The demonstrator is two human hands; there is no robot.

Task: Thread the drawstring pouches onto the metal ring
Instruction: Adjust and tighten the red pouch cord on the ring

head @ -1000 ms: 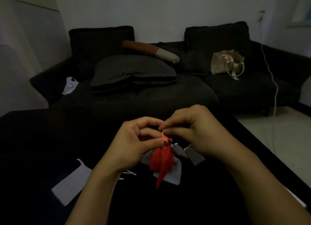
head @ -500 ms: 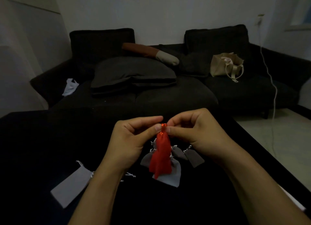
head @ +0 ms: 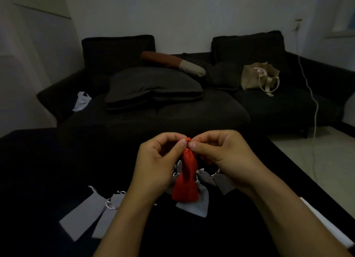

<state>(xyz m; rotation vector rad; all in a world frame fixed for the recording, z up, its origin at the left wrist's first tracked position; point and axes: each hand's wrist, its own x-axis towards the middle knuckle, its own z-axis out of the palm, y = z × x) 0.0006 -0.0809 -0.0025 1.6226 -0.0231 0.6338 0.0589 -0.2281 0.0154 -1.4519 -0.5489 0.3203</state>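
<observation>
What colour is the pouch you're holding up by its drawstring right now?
Red, with a matching red-orange drawstring: the red pouch hangs between both hands, clearest in the head view.

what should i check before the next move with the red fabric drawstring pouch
1. Hold on the red fabric drawstring pouch: ok, left hand and right hand both pinch its orange cord at the neck.
2. Pouch hanging free: ok, it dangles above the black table.
3. Metal ring located: cannot tell, no ring shows in the dim light.
4. Cord loop open for threading: cannot tell, fingertips cover it.
5. Grey pouches under the hands already threaded: cannot tell.
6. More pouches in reach: ok, two flat grey pouches lie on the table to the left.
</observation>
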